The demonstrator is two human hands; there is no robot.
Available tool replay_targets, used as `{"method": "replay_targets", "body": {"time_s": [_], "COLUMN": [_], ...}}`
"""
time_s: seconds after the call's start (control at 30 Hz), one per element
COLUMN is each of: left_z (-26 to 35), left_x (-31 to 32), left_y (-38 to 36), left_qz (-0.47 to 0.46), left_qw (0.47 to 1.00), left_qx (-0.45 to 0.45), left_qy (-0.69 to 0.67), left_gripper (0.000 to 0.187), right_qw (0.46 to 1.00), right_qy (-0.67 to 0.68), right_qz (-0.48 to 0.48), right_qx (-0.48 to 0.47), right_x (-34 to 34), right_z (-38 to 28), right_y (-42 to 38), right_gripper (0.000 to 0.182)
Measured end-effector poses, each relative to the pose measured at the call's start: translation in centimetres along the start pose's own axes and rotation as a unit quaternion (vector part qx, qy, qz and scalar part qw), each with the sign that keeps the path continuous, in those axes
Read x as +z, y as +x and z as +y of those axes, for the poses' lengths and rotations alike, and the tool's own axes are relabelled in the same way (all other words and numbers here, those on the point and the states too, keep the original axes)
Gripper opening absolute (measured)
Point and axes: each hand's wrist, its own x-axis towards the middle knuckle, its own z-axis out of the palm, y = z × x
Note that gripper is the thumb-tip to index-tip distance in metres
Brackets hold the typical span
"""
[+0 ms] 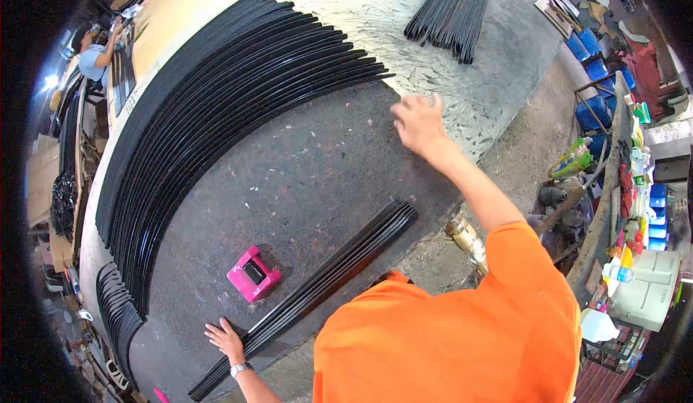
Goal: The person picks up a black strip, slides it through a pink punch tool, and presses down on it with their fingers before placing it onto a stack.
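My left hand [225, 341] is at the lower left with its fingers spread, against the edge of a small bundle of long black strips [325, 276]. This bundle lies along the near side of the dark tabletop [317, 165]. My right hand [420, 121] is over the table, its fingers loosely bent and apart, with nothing visible in them. It is nearest the ends of a large fanned row of glossy black strips [216, 92] that curves across the far left. A pink device with a black middle [254, 273] sits between that row and the bundle.
Another pile of black strips [462, 13] lies at the far side. A smaller group of strips [119, 309] is at the lower left. A person [94, 56] in a light blue top works at the upper left. Blue containers [595, 107] and a cluttered bench stand at the right.
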Motion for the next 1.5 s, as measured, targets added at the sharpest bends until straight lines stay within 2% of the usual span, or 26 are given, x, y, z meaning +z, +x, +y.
{"method": "replay_targets", "body": {"time_s": [0.07,0.1,0.2,0.33,0.47,0.63,0.73,0.83,0.93,1.17,1.23,1.27,1.33,1.37,1.4,1.43,1.5], "left_z": [-0.6,0.3,2.7,3.3,5.2,5.0,5.5,5.5,6.4,7.0,7.8,8.3,9.9,9.7,10.7,9.7,9.7], "left_x": [0.4,-0.7,-3.5,-3.5,-5.1,-4.3,-5.0,-4.8,-5.8,-5.7,-6.8,-7.5,-9.8,-9.1,-11.2,-9.2,-8.8], "left_y": [0.3,-0.1,-1.1,-1.2,-2.6,-2.4,-2.8,-2.7,-3.1,-3.2,-3.2,-3.4,-4.3,-4.4,-5.0,-4.5,-4.3], "left_qz": [0.001,-0.02,-0.06,-0.053,-0.016,-0.006,-0.009,-0.018,-0.028,0.0,0.011,0.023,0.068,0.099,0.062,0.063,-0.014], "left_qw": [1.0,0.999,0.993,0.993,0.98,0.983,0.981,0.98,0.977,0.982,0.983,0.983,0.981,0.98,0.975,0.974,0.965], "left_qx": [0.012,-0.023,-0.088,-0.086,-0.146,-0.142,-0.151,-0.156,-0.162,-0.162,-0.153,-0.147,-0.136,-0.135,-0.164,-0.167,-0.206], "left_qy": [0.008,-0.012,-0.052,-0.057,-0.131,-0.12,-0.122,-0.124,-0.132,-0.101,-0.098,-0.103,-0.118,-0.109,-0.135,-0.137,-0.163], "left_gripper": [0.085,0.085,0.086,0.087,0.087,0.088,0.088,0.089,0.09,0.089,0.087,0.086,0.081,0.08,0.081,0.086,0.093], "right_qw": [0.997,0.992,0.993,0.99,0.987,0.984,0.989,0.986,0.987,0.994,0.995,0.994,0.994,0.994,0.988,0.981,0.969], "right_qy": [0.004,0.007,-0.029,-0.04,0.009,0.028,0.014,0.025,0.02,-0.037,-0.044,-0.095,-0.097,-0.094,-0.13,-0.173,-0.224], "right_qz": [0.06,0.091,0.085,-0.028,-0.009,-0.062,-0.044,-0.078,-0.068,0.04,-0.008,-0.013,0.023,-0.012,-0.031,-0.029,-0.028], "right_qx": [0.057,0.086,0.077,0.133,0.161,0.166,0.139,0.145,0.145,0.096,0.089,0.049,-0.052,-0.055,-0.081,-0.088,-0.102], "right_x": [1.1,1.7,3.5,3.0,4.8,3.7,3.8,3.0,4.0,3.8,2.3,2.6,2.3,2.0,1.7,1.8,2.0], "right_z": [1.8,2.6,5.0,4.7,4.8,4.0,4.0,4.2,4.8,4.5,3.0,2.9,2.1,1.7,0.9,0.1,-0.8], "right_y": [2.7,4.2,6.9,9.3,10.8,11.1,10.7,11.0,11.3,9.1,7.3,6.1,3.8,3.0,2.4,1.9,1.2], "right_gripper": [0.031,0.028,0.031,0.037,0.044,0.052,0.054,0.056,0.057,0.057,0.054,0.05,0.04,0.035,0.033,0.033,0.034]}}
